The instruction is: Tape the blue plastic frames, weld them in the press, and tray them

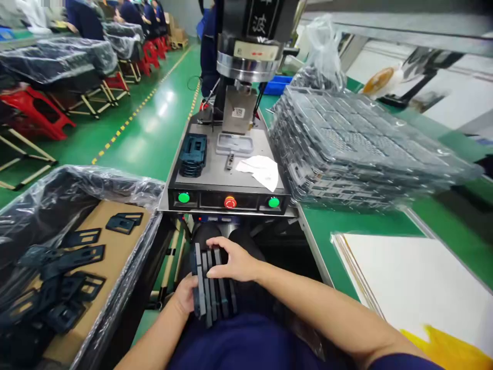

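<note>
Above my lap is a stack of dark plastic frames [211, 293], standing on edge and slightly fanned. My left hand [186, 294] grips the stack from the left side; most of its fingers are hidden behind it. My right hand [233, 262] reaches over from the right, its thumb and a finger spread across the upper part of the frames and touching them. In front stands a press machine [239, 110]. On its bed lie a pile of similar dark frames [193, 154], a clear plastic fixture [234, 144], a small metal part [230, 162] and a white cloth [260, 171].
At left is a plastic-lined bin [150, 210] with loose dark frames on cardboard. Clear trays [346, 149] are stacked at right, near white sheets [416, 277] and yellow material [447, 349]. Green buttons [184, 197] and a red stop button [230, 202] line the machine's front. Co-workers sit far left.
</note>
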The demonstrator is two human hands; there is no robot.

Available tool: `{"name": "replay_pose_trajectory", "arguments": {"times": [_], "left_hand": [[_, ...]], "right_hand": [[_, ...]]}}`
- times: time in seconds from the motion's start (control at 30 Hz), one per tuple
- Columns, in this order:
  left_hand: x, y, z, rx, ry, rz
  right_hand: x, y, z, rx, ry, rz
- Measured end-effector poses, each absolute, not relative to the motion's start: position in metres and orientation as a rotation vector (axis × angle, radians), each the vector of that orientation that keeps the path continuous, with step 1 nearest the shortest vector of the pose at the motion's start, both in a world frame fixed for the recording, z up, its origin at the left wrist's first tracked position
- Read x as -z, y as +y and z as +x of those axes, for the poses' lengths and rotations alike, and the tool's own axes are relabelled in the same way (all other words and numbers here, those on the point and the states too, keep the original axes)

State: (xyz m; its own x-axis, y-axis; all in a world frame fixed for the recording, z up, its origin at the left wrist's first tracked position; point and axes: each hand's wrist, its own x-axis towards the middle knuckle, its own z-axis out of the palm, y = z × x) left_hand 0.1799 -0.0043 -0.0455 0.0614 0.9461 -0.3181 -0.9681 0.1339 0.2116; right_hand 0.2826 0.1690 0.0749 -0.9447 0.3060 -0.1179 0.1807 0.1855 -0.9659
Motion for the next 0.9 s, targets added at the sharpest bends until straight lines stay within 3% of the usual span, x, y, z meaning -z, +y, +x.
{"name": "replay_pose_trajectory", "arguments": {"times": [0.1,0.33,0.6,0.7,0.9], "left_hand": [[0.055,-0.002,0.181,-1.428,0.438,-0.057],[0.061,0.007,0.176,-1.395,0.466,-0.022],[0.05,0.019,0.181,-1.349,0.545,-0.074],[0.05,0.018,0.176,-1.342,0.545,-0.125],[0.059,0.015,0.169,-1.309,0.565,-0.204]], "right_hand": [[-0.061,0.165,0.293,-1.889,-2.252,-0.618],[-0.038,0.172,0.297,-2.294,-1.727,-0.416],[-0.01,0.146,0.291,-1.763,-1.834,-1.136],[-0.012,0.145,0.288,-1.713,-1.905,-1.029],[-0.018,0.159,0.294,-2.177,-1.812,-0.669]]}}
